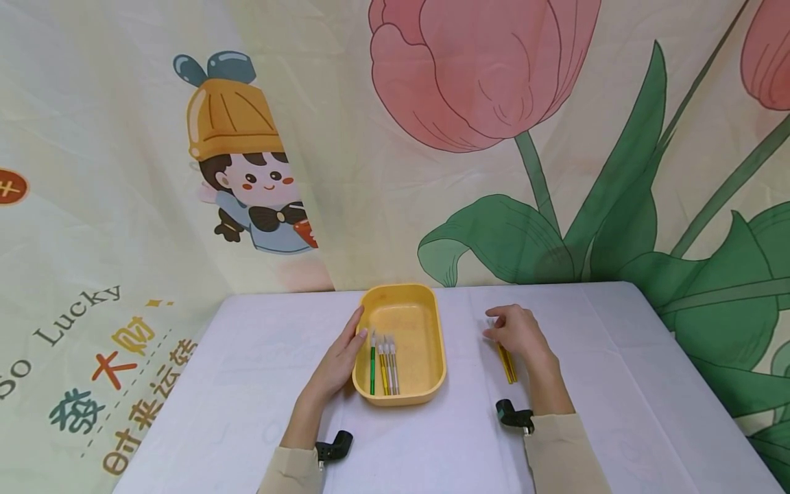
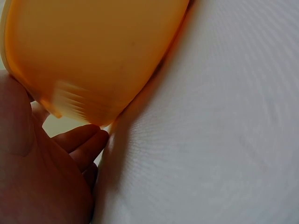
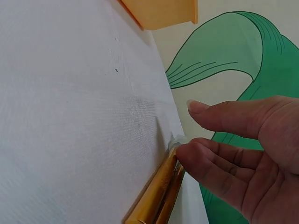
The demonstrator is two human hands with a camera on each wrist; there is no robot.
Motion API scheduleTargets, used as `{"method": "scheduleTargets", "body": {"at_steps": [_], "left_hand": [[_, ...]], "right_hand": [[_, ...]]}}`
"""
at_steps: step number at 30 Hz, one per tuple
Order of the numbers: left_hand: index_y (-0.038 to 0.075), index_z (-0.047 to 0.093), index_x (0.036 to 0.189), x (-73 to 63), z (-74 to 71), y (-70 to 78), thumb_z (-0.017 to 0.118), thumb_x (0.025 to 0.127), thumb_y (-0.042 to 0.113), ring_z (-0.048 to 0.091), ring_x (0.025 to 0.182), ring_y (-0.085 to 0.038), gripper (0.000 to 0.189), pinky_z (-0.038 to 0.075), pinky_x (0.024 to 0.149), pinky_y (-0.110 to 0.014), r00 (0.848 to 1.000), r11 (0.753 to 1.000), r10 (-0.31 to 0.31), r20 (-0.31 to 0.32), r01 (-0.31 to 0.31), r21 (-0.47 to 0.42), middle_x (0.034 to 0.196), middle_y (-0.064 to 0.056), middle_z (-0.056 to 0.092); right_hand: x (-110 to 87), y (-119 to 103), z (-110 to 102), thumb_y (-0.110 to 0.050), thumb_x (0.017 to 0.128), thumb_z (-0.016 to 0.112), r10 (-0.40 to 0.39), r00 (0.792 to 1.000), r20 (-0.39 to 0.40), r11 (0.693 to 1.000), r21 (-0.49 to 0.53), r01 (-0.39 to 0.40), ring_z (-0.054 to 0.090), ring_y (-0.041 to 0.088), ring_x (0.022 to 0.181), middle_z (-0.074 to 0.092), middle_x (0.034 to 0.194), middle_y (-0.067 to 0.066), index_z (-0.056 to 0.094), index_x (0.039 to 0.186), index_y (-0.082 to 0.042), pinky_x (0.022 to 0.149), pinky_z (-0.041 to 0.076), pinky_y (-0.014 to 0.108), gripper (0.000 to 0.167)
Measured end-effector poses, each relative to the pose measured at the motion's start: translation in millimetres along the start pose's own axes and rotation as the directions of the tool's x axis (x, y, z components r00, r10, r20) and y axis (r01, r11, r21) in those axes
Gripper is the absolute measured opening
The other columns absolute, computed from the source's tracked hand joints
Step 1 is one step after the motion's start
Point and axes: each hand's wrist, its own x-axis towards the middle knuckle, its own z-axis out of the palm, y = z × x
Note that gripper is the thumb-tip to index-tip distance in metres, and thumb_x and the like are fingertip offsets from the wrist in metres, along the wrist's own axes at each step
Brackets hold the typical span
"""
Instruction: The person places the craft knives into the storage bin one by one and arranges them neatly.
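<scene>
A yellow plastic tray (image 1: 412, 398) stands on the table; my left hand (image 1: 336, 360) holds its left side, thumb at the rim and fingers along the outer wall. Inside the tray lie several slim craft knives (image 1: 388, 370), green, yellow and silver, with pale capped ends. To the right, my right hand (image 1: 517, 333) is above two gold craft knives (image 1: 507, 365) lying side by side. In the right wrist view, thumb and index finger stand apart, and the fingertips are at the clear caps (image 3: 177, 141) of the gold knives; whether they touch is hard to tell.
A white cloth (image 1: 247, 384) covers the table. Behind it hangs a printed backdrop (image 1: 370, 206) with tulips and a cartoon figure, close to the table's far edge. Small black wrist cameras (image 1: 334, 446) sit at both cuffs.
</scene>
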Motion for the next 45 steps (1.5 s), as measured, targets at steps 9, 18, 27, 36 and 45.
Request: {"method": "scheduleTargets", "body": {"at_steps": [9, 18, 27, 36, 45], "left_hand": [[0.041, 0.019, 0.166, 0.4, 0.6, -0.1, 0.037, 0.112, 0.05, 0.011, 0.163, -0.022, 0.058, 0.009, 0.132, -0.054, 1.0, 1.0, -0.003, -0.004, 0.003, 0.002, 0.174, 0.01, 0.018], [0.042, 0.019, 0.166, -0.1, 0.9, 1.7, 0.038, 0.112, 0.048, 0.011, 0.163, -0.02, 0.057, 0.01, 0.132, -0.053, 1.0, 1.0, -0.016, -0.005, 0.016, 0.0, 0.174, 0.012, 0.018], [0.043, 0.019, 0.165, -1.3, 0.2, 2.7, 0.038, 0.111, 0.051, 0.01, 0.163, -0.018, 0.058, 0.009, 0.132, -0.052, 1.0, 1.0, -0.021, 0.003, 0.021, -0.007, 0.173, 0.015, 0.017], [0.045, 0.019, 0.165, -0.9, 0.0, 2.4, 0.038, 0.111, 0.052, 0.01, 0.163, -0.017, 0.057, 0.009, 0.132, -0.052, 1.0, 1.0, -0.02, 0.001, 0.02, -0.003, 0.172, 0.017, 0.017], [0.047, 0.018, 0.164, -0.4, -0.3, 0.8, 0.038, 0.11, 0.055, 0.01, 0.163, -0.017, 0.059, 0.009, 0.132, -0.053, 1.0, 1.0, -0.019, 0.006, 0.019, -0.004, 0.172, 0.018, 0.017]], "right_hand": [[1.0, 6, -1, -0.009, 0.092, 0.077, -0.002, 1.0, -0.004, 1.0, -0.001, 0.002, 0.061, 0.016, 0.062, 0.066, 0.088, 0.011, 0.07, 0.131, 0.001, 0.059, 0.053, 0.026, 0.041], [0.7, 5, 1, -0.007, 0.09, 0.078, -0.001, 0.998, 0.06, 0.999, -0.034, 0.004, 0.061, 0.018, 0.066, 0.065, 0.085, 0.01, 0.073, 0.126, -0.001, 0.059, 0.052, 0.027, 0.037], [0.7, 0, 5, -0.007, 0.087, 0.082, 0.015, 0.996, 0.093, 0.999, -0.047, -0.011, 0.059, 0.02, 0.072, 0.065, 0.09, 0.01, 0.076, 0.124, -0.004, 0.06, 0.052, 0.027, 0.038], [0.7, -5, 12, -0.003, 0.085, 0.082, 0.009, 0.992, 0.129, 0.999, -0.032, -0.005, 0.06, 0.019, 0.065, 0.065, 0.087, 0.009, 0.079, 0.118, -0.005, 0.055, 0.054, 0.027, 0.033], [1.8, -6, 17, -0.002, 0.083, 0.084, 0.005, 0.99, 0.142, 0.998, -0.06, 0.004, 0.059, 0.019, 0.069, 0.064, 0.085, 0.007, 0.079, 0.115, -0.006, 0.057, 0.053, 0.027, 0.033]]}}
